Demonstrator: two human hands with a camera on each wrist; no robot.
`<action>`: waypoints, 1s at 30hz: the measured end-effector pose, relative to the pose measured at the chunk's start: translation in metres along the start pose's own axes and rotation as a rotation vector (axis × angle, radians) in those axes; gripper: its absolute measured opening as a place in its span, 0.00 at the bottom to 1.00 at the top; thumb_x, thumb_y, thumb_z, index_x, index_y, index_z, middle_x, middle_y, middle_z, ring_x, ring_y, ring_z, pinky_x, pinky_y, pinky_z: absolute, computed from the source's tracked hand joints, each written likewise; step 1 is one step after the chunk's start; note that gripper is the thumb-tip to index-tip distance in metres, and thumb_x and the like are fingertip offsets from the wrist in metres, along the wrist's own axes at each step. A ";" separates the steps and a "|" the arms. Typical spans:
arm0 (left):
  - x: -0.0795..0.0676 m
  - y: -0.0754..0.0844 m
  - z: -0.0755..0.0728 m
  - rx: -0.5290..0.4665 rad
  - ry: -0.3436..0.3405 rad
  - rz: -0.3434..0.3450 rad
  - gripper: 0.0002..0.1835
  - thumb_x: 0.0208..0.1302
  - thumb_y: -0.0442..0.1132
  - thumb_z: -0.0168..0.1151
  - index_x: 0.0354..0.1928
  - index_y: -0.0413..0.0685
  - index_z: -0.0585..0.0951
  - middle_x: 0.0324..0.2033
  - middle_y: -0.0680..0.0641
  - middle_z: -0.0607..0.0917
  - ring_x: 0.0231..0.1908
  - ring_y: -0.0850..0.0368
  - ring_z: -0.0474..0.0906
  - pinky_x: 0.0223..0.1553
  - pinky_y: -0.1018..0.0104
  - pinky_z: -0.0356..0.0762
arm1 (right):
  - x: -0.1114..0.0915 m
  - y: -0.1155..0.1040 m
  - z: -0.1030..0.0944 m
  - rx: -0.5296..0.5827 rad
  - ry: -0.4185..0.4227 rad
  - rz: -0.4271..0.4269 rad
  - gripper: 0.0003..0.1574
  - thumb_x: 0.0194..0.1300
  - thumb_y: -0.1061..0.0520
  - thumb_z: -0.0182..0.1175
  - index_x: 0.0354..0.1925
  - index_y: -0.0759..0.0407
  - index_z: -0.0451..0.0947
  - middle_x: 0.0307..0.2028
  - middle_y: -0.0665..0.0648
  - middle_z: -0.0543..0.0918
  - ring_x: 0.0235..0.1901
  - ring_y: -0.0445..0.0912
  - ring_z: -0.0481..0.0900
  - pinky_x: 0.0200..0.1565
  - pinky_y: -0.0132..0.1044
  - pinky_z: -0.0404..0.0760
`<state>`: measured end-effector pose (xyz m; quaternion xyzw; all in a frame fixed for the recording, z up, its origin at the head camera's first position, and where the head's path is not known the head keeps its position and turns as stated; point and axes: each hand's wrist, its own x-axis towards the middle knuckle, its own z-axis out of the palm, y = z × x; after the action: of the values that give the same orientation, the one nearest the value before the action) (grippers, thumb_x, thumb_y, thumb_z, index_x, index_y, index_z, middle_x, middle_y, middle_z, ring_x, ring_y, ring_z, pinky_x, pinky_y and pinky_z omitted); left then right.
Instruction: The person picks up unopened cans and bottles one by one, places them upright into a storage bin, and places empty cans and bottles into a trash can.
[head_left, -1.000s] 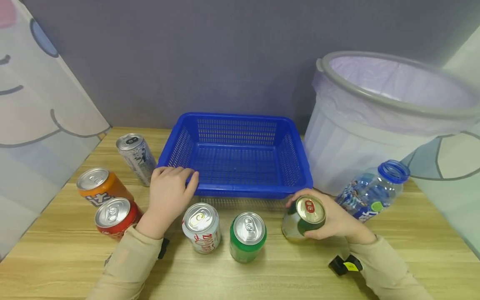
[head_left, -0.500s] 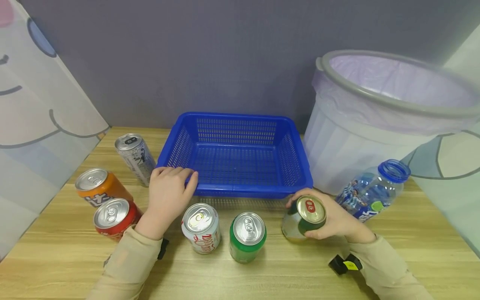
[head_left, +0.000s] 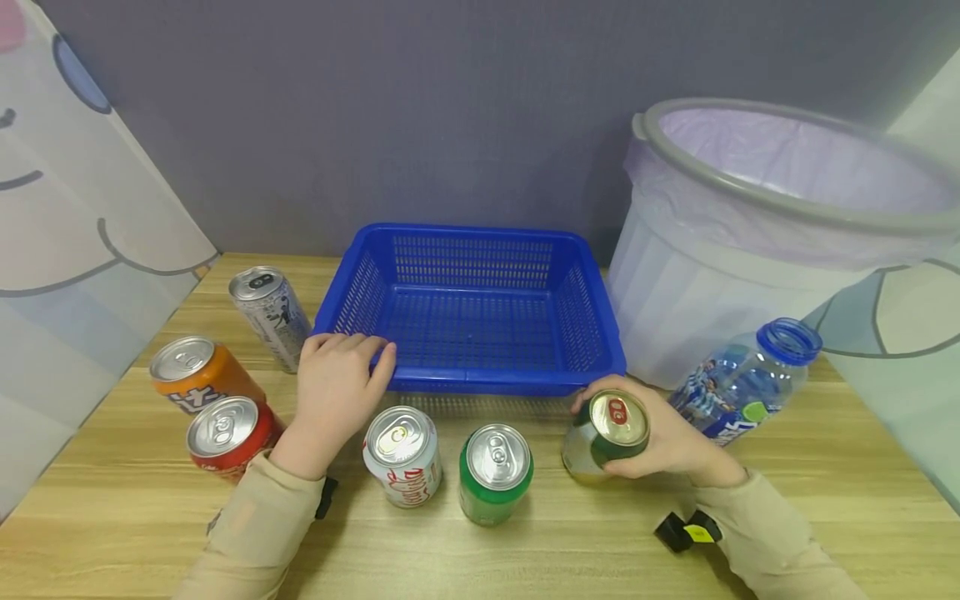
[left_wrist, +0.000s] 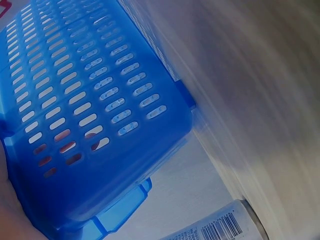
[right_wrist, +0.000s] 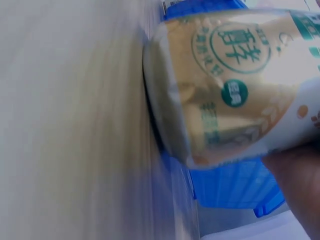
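In the head view my left hand (head_left: 337, 379) grips the front-left rim of a blue plastic basket (head_left: 480, 379). Through the slots in the left wrist view, fingertips show behind the basket wall (left_wrist: 100, 175). My right hand (head_left: 667, 433) holds a gold, white and green drink can (head_left: 606, 429), thumb on the near side and fingers round the far side. The right wrist view shows this can's gold base (right_wrist: 170, 90) close to the tabletop; whether it touches cannot be told. A white Coca-Cola can (head_left: 405, 458) and a green can (head_left: 495, 475) stand between my hands.
Left of the basket are a tall silver can (head_left: 273, 317), an orange can (head_left: 206, 375) and a red can (head_left: 236, 433). An uncapped clear bottle with a blue neck (head_left: 738, 383) leans at right, before a large lined bin (head_left: 720, 275). A grey wall (head_left: 450, 108) stands behind.
My right hand and the gold-and-green can have shifted very slightly left. The left hand keeps its grip on the basket, and the other cans stay where they were.
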<state>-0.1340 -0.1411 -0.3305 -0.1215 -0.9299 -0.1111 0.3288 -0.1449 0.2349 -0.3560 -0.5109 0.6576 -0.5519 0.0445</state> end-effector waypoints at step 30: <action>0.000 0.001 -0.002 0.001 0.004 0.004 0.20 0.65 0.47 0.48 0.32 0.40 0.85 0.29 0.43 0.87 0.33 0.44 0.82 0.43 0.51 0.67 | 0.006 -0.006 0.017 -0.024 0.035 -0.009 0.41 0.37 0.67 0.71 0.52 0.71 0.68 0.48 0.59 0.78 0.49 0.44 0.76 0.54 0.31 0.73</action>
<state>-0.1327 -0.1405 -0.3285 -0.1232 -0.9290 -0.1102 0.3311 -0.1335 0.2198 -0.3548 -0.5045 0.6625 -0.5532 0.0241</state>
